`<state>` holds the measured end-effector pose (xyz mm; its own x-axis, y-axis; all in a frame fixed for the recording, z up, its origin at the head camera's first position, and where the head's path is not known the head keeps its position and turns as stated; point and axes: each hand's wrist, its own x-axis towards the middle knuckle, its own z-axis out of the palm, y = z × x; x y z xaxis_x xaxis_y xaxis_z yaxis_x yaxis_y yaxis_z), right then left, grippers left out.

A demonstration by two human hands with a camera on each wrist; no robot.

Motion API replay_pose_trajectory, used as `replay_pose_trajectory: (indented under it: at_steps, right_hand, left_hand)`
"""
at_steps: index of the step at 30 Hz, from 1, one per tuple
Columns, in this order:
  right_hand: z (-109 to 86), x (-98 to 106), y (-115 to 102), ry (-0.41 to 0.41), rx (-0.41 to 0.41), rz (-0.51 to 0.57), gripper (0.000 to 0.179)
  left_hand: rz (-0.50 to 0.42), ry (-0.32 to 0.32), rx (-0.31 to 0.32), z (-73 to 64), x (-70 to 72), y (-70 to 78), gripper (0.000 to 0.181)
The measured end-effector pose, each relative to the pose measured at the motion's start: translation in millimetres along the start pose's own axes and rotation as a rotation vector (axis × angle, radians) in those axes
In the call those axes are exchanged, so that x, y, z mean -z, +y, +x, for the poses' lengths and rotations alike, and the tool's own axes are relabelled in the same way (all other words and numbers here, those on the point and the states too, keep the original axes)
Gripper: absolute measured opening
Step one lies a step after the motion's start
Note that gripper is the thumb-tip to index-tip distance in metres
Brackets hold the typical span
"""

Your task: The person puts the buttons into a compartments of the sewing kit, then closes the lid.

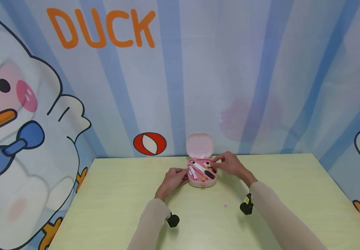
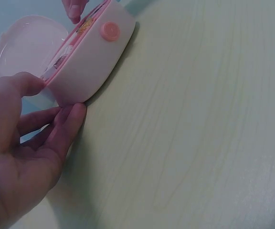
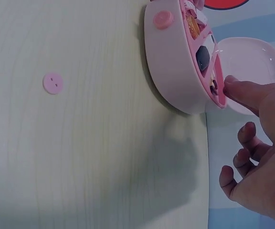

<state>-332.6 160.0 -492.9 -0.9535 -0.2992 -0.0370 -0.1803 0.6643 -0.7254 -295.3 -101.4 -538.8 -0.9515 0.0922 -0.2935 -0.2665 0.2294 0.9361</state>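
Observation:
A small sewing-kit box (image 1: 195, 184), white outside with a pink inner tray, stands at the table's back edge, its clear pinkish lid (image 1: 200, 145) raised. My left hand (image 1: 173, 180) grips the box's left end, thumb on the rim and fingers low against the wall. At the right end, the thumb and index finger of my right hand (image 1: 229, 164) reach to the compartment of small colourful buttons (image 1: 207, 165); its other fingers curl loosely outside. I cannot tell whether those fingertips pinch anything. A long white-and-black tool (image 1: 202, 168) lies diagonally across the tray.
A loose pink button (image 3: 53, 83) with two holes lies on the pale wooden table (image 1: 276, 194), in front of the box and to its right. Directly behind the table's back edge hangs a striped blue cloth (image 1: 170, 86) with duck pictures. A round pink latch (image 2: 110, 31) sits on the box's front.

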Motion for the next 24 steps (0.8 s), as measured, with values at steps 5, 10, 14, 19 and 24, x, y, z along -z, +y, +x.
replay_pose_trajectory:
  at_steps: [5, 10, 14, 19, 24]
  right_hand:
    - [-3.4, 5, -1, 0.02, 0.034, -0.003, 0.03]
    - [-12.9, 12, 2, 0.031, 0.115, -0.044, 0.039]
    - [-27.3, 18, 8, 0.005, 0.184, -0.076, 0.043]
    - [-51.4, 24, 13, -0.021, 0.23, -0.092, 0.045]
    - [-76.0, 26, 18, -0.037, 0.244, -0.107, 0.045]
  left_hand:
    - [-0.002, -0.005, -0.007, -1.5, -0.2, 1.5, 0.043]
    - [0.001, -0.003, -0.005, -2.9, -1.6, 2.2, 0.043]
    - [0.006, -0.007, -0.005, -4.3, -2.1, 2.4, 0.043]
    - [0.006, -0.013, -0.012, -3.3, -1.2, 2.6, 0.044]
    - [0.013, -0.013, -0.011, -0.9, -0.5, 1.7, 0.044]
